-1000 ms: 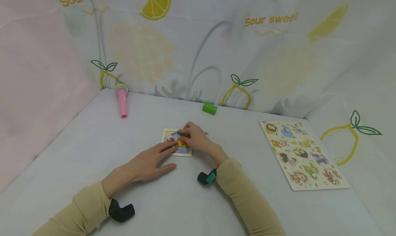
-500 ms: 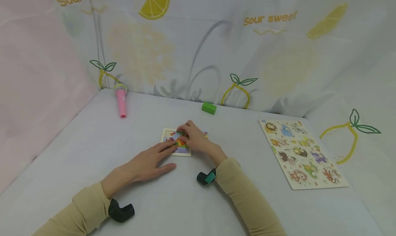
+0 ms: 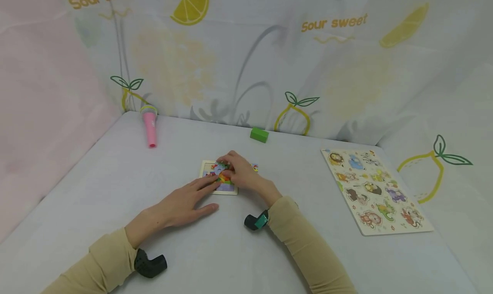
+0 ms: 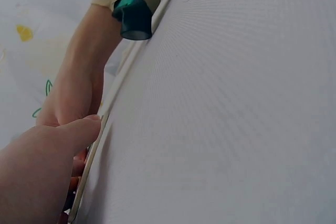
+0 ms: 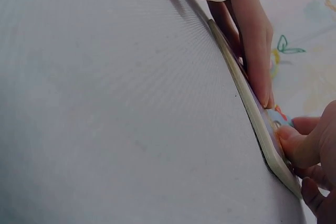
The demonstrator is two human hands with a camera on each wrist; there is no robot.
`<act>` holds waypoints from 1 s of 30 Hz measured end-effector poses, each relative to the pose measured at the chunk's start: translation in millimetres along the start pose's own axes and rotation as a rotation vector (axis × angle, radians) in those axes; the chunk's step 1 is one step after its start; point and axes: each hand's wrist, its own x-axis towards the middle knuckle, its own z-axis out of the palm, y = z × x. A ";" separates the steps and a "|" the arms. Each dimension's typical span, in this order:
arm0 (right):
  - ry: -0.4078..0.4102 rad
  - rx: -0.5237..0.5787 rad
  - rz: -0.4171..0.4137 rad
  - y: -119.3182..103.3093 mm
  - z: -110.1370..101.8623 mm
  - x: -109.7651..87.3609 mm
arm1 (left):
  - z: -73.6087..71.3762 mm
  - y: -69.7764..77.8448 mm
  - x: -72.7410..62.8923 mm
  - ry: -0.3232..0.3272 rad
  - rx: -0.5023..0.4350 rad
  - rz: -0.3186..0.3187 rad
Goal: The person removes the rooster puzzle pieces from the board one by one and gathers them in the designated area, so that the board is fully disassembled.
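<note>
A small jigsaw puzzle with a colourful picture in a pale wooden frame (image 3: 224, 192) lies on the table before both hands. My left hand (image 3: 188, 202) rests flat with fingers extended, its fingertips on the puzzle's near left part and its thumb on the cloth. Over the far right part, my right hand (image 3: 243, 172) pinches a light blue puzzle piece (image 3: 219, 168) between thumb and fingers. In the right wrist view that puzzle piece (image 5: 279, 113) sticks up from the board, next to the left fingertips. The right hand covers much of the picture.
A board of animal shapes (image 3: 375, 191) lies to the right. At the back stand a green block (image 3: 259, 135) and, farther left, a pink toy microphone (image 3: 151, 127). Beyond the right hand, a small coloured piece (image 3: 254, 167) shows beside the frame. A printed cloth hangs behind the table.
The right fingers have shifted slightly left and away, and more of the light blue piece now shows tilted up under them. The left hand stays in place.
</note>
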 end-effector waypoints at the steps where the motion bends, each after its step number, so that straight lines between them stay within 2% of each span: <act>1: -0.001 -0.005 0.001 0.1 -0.1 0.1 | 0.2 -0.1 0.1 0.000 0.002 0.000; 21: 0.017 0.012 0.020 -1.1 1.2 -0.9 | 1.1 -1.0 -0.3 -0.007 -0.011 -0.014; 30: 0.064 -0.016 0.007 1.2 3.8 -0.2 | 1.2 -1.5 0.4 -0.004 -0.008 -0.005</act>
